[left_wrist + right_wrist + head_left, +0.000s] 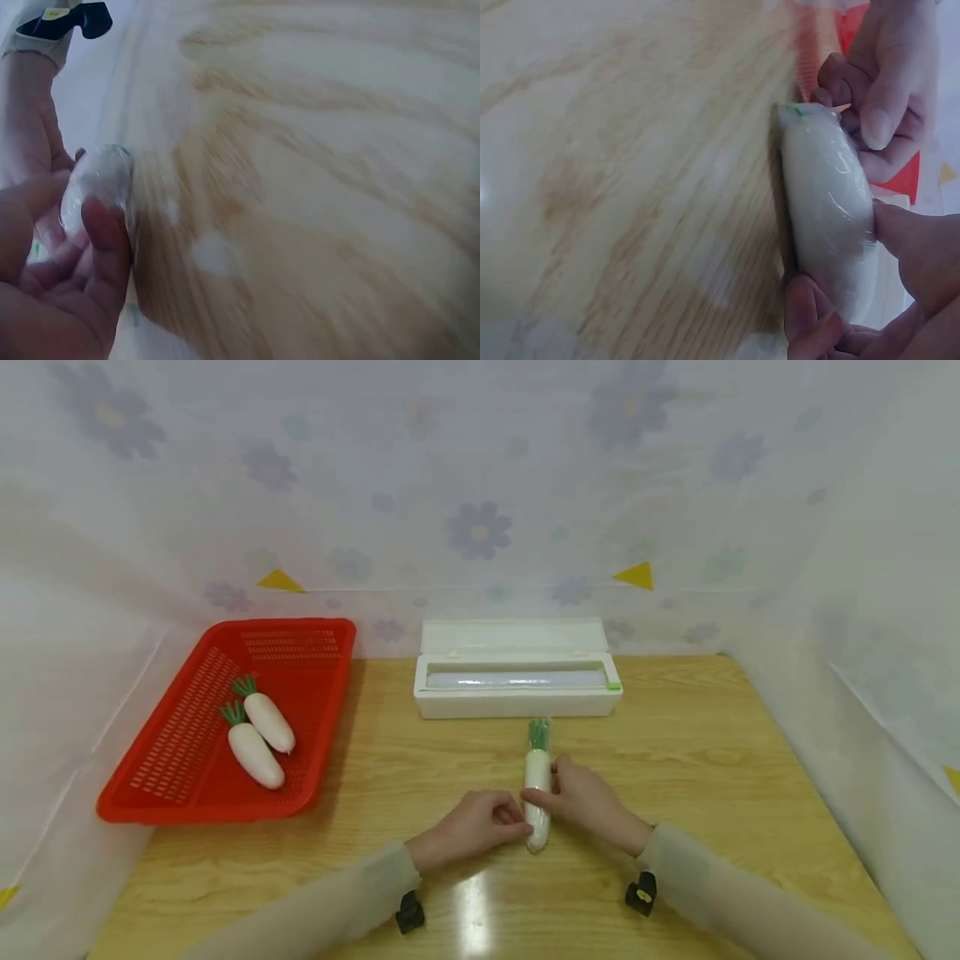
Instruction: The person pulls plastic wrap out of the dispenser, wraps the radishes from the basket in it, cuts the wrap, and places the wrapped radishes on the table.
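Note:
A white radish (537, 768) with green leaves lies on the table, wrapped in clear plastic film, its leaf end pointing away from me. My right hand (596, 800) grips it around the middle, thumb on the left side and fingers on the right. At the near, rounded end, my left hand (476, 827) pinches at the wrapped tip with thumb and fingers. Creases of film shine on the radish (829, 202) in the right wrist view. Seen end-on in the left wrist view, the wrapped tip (97, 180) sits between the fingers of both hands.
Behind the radish stands an open white box (517, 705) holding a roll of cling film (517, 680). A red plastic basket (311, 777) at the left contains two unwrapped radishes (262, 743). Flowered white sheeting (480, 460) encloses the wooden table (690, 760) at the back and sides.

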Action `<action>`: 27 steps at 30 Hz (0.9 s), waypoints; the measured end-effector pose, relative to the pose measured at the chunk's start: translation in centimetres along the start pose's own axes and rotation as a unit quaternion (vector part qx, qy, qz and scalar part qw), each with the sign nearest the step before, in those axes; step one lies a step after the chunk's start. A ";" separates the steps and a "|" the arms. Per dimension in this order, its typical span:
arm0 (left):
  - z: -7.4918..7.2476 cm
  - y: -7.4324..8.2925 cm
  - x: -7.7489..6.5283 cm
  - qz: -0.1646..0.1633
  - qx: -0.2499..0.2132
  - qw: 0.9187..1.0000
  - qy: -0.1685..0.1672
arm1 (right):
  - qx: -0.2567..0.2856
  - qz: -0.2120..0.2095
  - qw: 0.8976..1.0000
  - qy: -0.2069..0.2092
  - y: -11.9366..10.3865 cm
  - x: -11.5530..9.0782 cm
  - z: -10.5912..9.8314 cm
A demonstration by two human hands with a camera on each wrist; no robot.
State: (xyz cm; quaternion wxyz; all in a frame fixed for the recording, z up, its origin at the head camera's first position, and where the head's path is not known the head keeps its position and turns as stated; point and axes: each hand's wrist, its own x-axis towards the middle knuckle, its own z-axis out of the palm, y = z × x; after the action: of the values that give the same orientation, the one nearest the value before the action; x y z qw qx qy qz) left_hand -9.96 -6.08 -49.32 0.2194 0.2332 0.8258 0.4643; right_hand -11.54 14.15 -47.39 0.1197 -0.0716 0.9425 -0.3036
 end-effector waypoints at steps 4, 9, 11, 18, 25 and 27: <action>-0.9 -0.6 -0.3 0.013 0.038 0.999 0.012 | 0.013 -0.003 1.000 -0.010 -0.4 0.3 0.1; -1.9 -0.9 -0.4 0.011 0.071 0.997 0.040 | 0.026 0.007 0.999 -0.020 -0.5 0.5 0.1; -2.2 -0.8 -0.5 0.005 0.068 0.997 0.044 | 0.032 0.013 0.999 -0.026 -0.4 0.6 0.0; -3.0 -0.7 -0.8 -0.017 0.061 0.997 0.045 | 0.039 0.035 0.997 -0.049 -0.1 0.7 -0.8; -3.5 -0.7 -1.1 -0.020 0.091 0.994 0.057 | -0.009 -0.003 0.999 -0.038 -0.1 -0.2 -2.1; -3.7 -0.6 -1.1 -0.018 0.097 0.993 0.061 | -0.030 -0.009 0.999 -0.029 0.0 -0.4 -2.5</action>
State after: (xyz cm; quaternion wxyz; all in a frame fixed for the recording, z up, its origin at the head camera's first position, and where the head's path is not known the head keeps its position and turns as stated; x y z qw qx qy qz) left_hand -11.30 -9.47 -47.99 0.1536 0.2097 0.8830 0.3909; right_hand -11.87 15.58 -45.32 0.1417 -0.0928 0.9467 -0.2741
